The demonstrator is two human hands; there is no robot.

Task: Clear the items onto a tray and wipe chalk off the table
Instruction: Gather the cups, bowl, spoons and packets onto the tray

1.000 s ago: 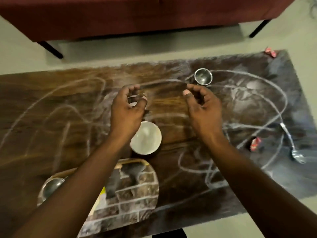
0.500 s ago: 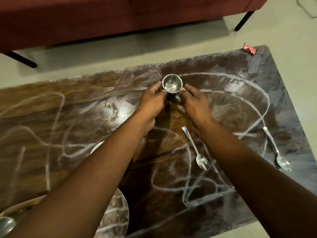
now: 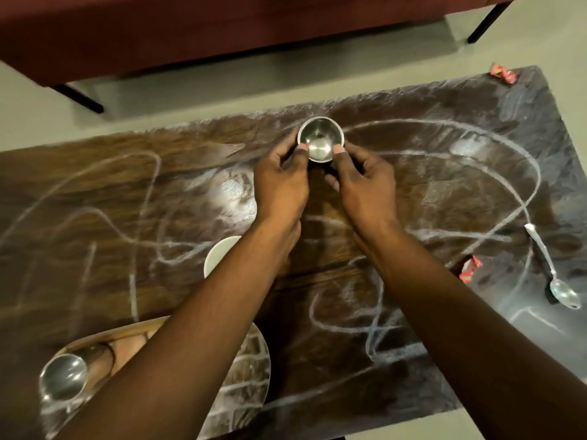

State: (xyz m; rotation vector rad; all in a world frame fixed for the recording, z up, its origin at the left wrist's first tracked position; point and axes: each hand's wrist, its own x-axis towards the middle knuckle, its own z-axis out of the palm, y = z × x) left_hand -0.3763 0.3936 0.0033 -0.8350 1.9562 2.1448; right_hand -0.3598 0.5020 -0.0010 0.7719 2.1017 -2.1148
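Your fingers (image 3: 300, 156) grasp a small steel bowl (image 3: 320, 139) from both sides: the left hand (image 3: 279, 182) curls round its left wall, the right hand (image 3: 365, 185) round its right, both thumbs pressed on the near rim. The bowl is round and polished, open side up, with a bright glint in its bottom and nothing visible inside. It sits near the far edge of the desk (image 3: 95, 173), about midway along it; you cannot tell whether it rests on the wood or is just lifted.

White chalk lines (image 3: 476, 128) loop and cross over the dark wooden top. A white bowl (image 3: 219, 255) stands just beside your left forearm, partly hidden by it. At the near left corner lies the tray (image 3: 247, 369), oval with a brick pattern and a pale wooden rim, carrying a second steel bowl (image 3: 63, 376). To the right, a steel spoon (image 3: 552, 271) lies on the desk with its bowl end toward you, and a red wrapper (image 3: 470, 268) lies near your right forearm. Another red wrapper (image 3: 503, 73) sits at the far right corner. Beyond the desk, a dark red sofa (image 3: 222, 27) stands on the pale floor (image 3: 190, 87).
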